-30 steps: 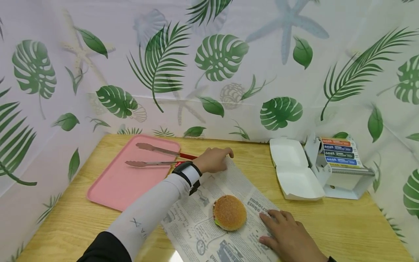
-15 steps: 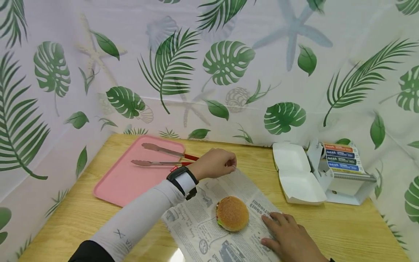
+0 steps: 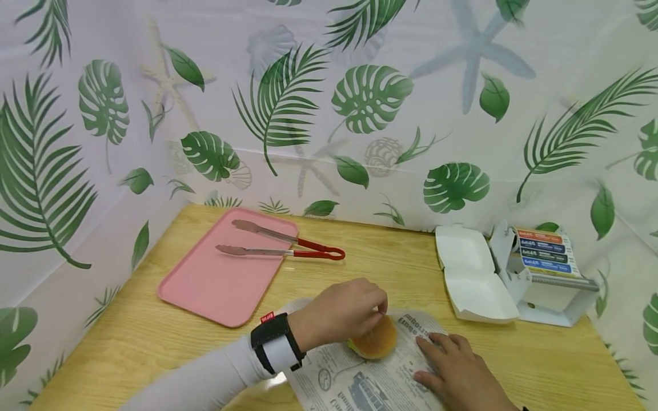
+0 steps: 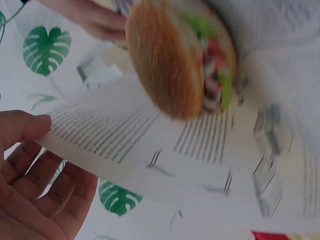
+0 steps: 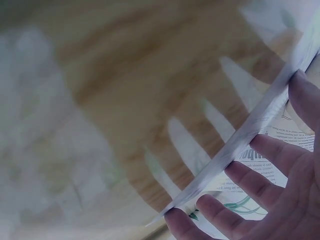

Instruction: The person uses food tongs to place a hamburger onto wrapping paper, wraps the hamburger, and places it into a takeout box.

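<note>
On the wood-grain tabletop (image 3: 401, 262), a hamburger (image 3: 379, 343) with a round bun lies on newsprint-patterned wrapping paper (image 3: 354, 379), between the fingers of the two hands. The left hand (image 3: 339, 314) pinches the raised edge of the paper between thumb and fingers; the left wrist view shows the hamburger beyond the fingertips, apart from them across a stretch of printed sheet, its lettuce and other filling blurred. From the head, that hand hides the far part of the bun. The right hand (image 3: 460, 371) grasps nothing: its fingers are extended and spread, their tips against the paper, with a strip of print separating them from the bun's right side. Farther back on the left, red-handled tongs (image 3: 300, 254) rest with their metal ends over a pink tray (image 3: 216, 291) and their handles reaching past its rim. To the right, an opened white clamshell box (image 3: 475, 274) sits just beside a white dispenser (image 3: 547, 299) bearing coloured, printed labels (image 3: 545, 254).
</note>
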A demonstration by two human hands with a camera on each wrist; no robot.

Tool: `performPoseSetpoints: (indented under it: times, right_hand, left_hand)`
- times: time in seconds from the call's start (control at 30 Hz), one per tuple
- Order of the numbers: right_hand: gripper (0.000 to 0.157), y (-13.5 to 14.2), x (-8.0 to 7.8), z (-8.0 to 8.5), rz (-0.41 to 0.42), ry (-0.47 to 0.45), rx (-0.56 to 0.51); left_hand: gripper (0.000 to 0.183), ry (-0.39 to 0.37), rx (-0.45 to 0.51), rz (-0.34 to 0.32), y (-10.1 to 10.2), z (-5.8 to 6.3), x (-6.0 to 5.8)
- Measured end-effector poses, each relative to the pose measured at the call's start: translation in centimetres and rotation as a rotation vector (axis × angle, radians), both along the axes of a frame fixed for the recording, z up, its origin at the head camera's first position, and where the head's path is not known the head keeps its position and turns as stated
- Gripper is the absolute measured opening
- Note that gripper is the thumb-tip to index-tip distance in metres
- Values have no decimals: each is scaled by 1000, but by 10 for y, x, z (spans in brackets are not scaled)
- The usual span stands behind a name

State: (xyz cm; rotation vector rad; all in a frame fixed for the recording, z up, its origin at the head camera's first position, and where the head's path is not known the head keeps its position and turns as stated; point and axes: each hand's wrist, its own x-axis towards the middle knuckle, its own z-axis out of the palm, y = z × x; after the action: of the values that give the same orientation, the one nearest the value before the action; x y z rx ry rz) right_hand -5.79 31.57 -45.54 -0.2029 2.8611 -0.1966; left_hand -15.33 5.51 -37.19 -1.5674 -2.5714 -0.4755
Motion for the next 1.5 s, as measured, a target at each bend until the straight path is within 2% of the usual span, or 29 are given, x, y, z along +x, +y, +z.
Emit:
performPoseSetpoints:
  times: [0.07,0.17,0.3,0.43,0.53,0.73,0.9,0.97,1.07,1.27,1.4,1.5]
  right_hand:
    - [79,1,1,-1,-4,1,0]
    - [77,1,1,-1,-1,12,-2]
    - [75,1,2,0,8,36,-6]
    - [71,1,2,0,19,55,-21]
    - [71,1,2,-1,17,44,-23]
    - [75,0,1,1,5,17,2]
    - [75,-1,2,2,3,19,6]
    - [74,-1,2,2,6,26,5]
    - [73,-1,3,1,13,42,2]
    - [72,-1,2,0,12,39,1]
    - [75,-1,0,-1,0,16,9]
    - [76,-2,0,0,-1,18,14]
  left_hand:
    - [8,33,4,-26,0,-8,9]
    - [10,128,-4,-65,-2,-21,22]
    - [10,239,-35,-78,-3,-36,32]
    - [7,248,-42,-80,-5,-49,35]
    - [3,247,-46,-93,-7,-56,35]
    - [15,265,-124,-135,-13,-56,34]
    - [15,253,-110,-163,-15,-60,27]
    - [21,239,-109,-169,-15,-62,23]
    - [30,267,-117,-171,-14,-64,18]
    - [43,289,-125,-133,-13,-69,9]
    - [46,233,-118,-87,-14,-70,8]
    - [50,160,-116,-36,-14,-70,7]
